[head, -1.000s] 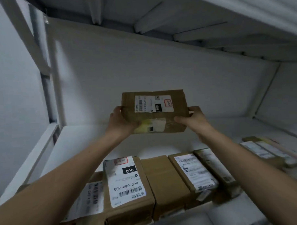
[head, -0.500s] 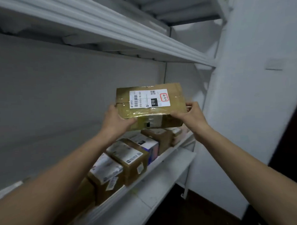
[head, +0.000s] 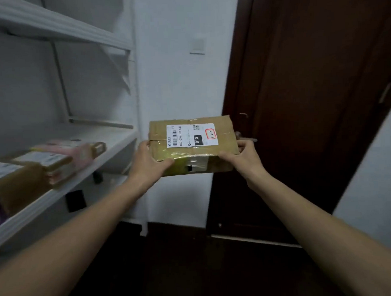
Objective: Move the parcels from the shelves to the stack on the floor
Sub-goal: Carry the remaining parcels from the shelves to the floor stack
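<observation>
Facing a dark door and a pale wall, I have the white shelf on my left, with blurred parcels lying on it. The brown parcel is in the air before me, clear of the shelf. My left grip curls round its left edge and my right grip round its right. Its white label faces up.

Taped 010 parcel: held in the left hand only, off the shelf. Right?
Not left only: the head view shows the left hand and right hand each with a grip on an end of the taped 010 parcel, off the shelf.
</observation>
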